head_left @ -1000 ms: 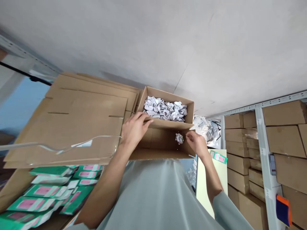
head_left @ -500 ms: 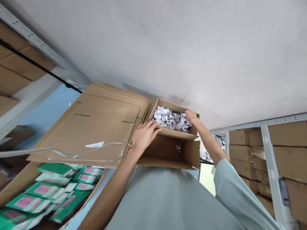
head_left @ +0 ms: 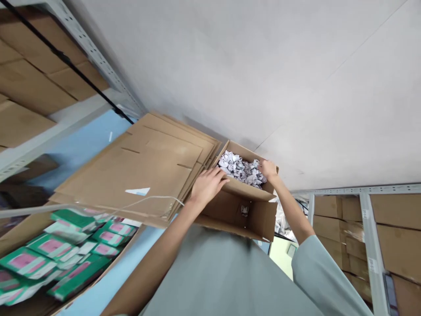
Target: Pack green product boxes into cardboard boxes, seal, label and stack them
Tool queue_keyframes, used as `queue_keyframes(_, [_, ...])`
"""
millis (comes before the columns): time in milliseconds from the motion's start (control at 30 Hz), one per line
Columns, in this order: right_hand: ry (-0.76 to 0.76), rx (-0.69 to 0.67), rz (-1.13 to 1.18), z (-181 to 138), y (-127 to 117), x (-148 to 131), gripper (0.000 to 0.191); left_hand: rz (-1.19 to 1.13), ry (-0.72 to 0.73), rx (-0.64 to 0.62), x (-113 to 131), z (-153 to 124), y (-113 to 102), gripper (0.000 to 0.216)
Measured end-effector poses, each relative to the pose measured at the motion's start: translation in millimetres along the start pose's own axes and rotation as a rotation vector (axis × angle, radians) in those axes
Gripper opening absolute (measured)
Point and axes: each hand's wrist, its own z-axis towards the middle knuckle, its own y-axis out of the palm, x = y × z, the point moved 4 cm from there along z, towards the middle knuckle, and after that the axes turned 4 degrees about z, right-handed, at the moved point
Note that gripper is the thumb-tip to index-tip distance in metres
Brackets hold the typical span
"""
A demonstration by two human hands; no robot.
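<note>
A cardboard box filled with crumpled paper [head_left: 241,167] stands against the wall, its near wall [head_left: 245,188] facing me. My left hand [head_left: 208,184] lies with outstretched fingers across that box's near left corner. At the right end, my right hand [head_left: 268,169] has its fingers curled into the paper; the fingertips are partly hidden. Directly in front of my body is a second open cardboard box [head_left: 225,208], lying below the first, with a small scrap of crumpled paper [head_left: 244,210] inside.
Flattened cardboard boxes [head_left: 161,151] are stacked to the left. Below them stands a carton of green and pink packets [head_left: 54,248]. A pale cable [head_left: 141,201] crosses the stack. Shelves with closed boxes [head_left: 399,243] stand at right, others [head_left: 39,52] at upper left.
The view has turned, so the boxes and both hands appear slightly further right and lower. The left hand stays on the box corner; the right hand remains at the paper's right end.
</note>
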Motion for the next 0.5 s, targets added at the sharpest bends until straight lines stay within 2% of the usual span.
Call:
queue_keyframes(100, [-0.004,0.141,0.181,-57,-15,21,0.038,0.009,0.006,-0.005,2,0,-1,0.024])
queue_keyframes(167, [-0.049,0.310,0.533,-113,-22,32,0.037,-0.014,-0.007,-0.003,2,-1,0,0.023])
queue_keyframes(233, [-0.095,0.371,0.851,-171,-23,37,0.040,-0.053,-0.028,0.001,1,0,1,0.021])
queue_keyframes(300, [-0.089,0.312,1.009,-215,-13,31,0.042,-0.088,-0.050,0.006,-1,1,3,0.020])
queue_keyframes(367, [-0.077,0.218,1.049,-238,6,18,0.041,-0.100,-0.066,0.011,-2,3,4,0.019])
queue_keyframes(500, [-0.026,0.056,0.854,-231,51,-14,0.023,-0.061,-0.037,0.017,-4,7,3,0.022])
